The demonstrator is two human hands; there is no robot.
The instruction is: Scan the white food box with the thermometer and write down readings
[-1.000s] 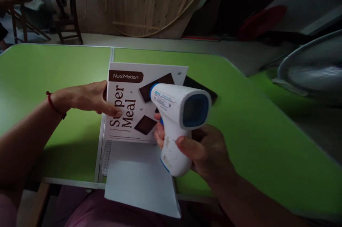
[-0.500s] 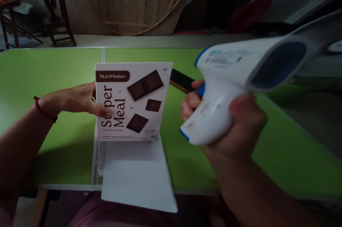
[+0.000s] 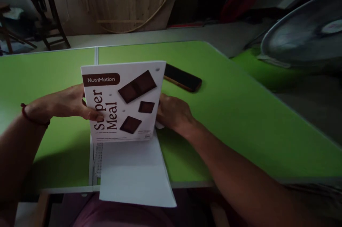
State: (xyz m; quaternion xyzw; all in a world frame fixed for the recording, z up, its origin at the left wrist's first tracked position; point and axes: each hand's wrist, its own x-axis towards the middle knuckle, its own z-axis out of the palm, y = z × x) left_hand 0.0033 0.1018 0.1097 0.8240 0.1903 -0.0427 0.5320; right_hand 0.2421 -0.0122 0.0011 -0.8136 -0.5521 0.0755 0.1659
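My left hand (image 3: 69,104) grips a white box (image 3: 130,123) by its left side, thumb on the front over the words "Super Meal". The box stands upright, its front with the NutriMotion label and chocolate bar pictures facing me. Behind its right edge, my right hand (image 3: 175,111) is closed, its fingers mostly hidden by the box. Just under that hand a small white part of the gun-shaped infrared thermometer (image 3: 159,125) shows; the rest is out of sight. Below the box lies a white paper pad (image 3: 133,177), overhanging the table's near edge.
A dark phone (image 3: 184,77) lies on the green table (image 3: 227,130) beyond my right hand. A strip with small dark marks (image 3: 97,161) shows along the pad's left side. At the right stands a large fan (image 3: 301,34); a wooden chair (image 3: 53,20) is at the back left.
My right hand has moved left and down with the white-and-blue thermometer, now mostly behind the box. The box has shifted slightly left in view; the phone is more fully visible.
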